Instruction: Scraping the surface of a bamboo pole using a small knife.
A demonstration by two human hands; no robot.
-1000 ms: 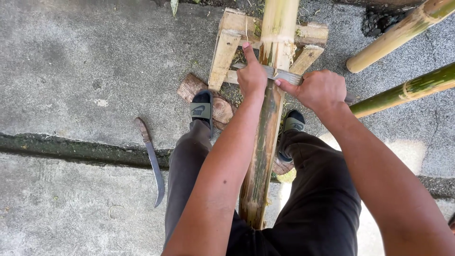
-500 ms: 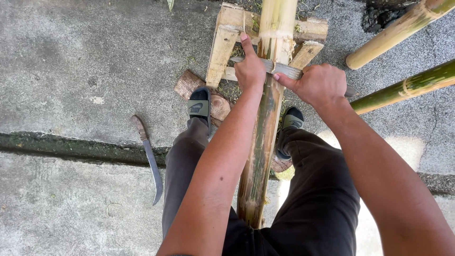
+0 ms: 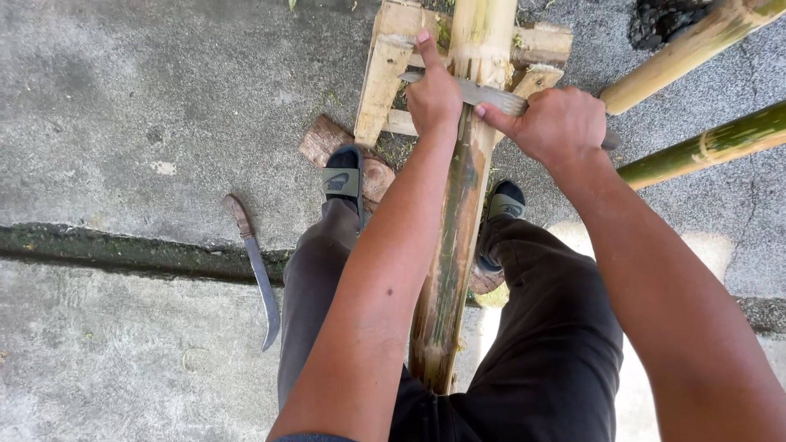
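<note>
The bamboo pole was yellow-brown, streaked with green. The trousers were dark grey, and the concrete floor pale, mottled grey.

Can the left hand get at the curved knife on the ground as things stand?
Probably not right away. The left hand presses on the blade laid across the bamboo, while the knife lies apart, low on the concrete beside the left leg. Nothing blocks the way.
</note>
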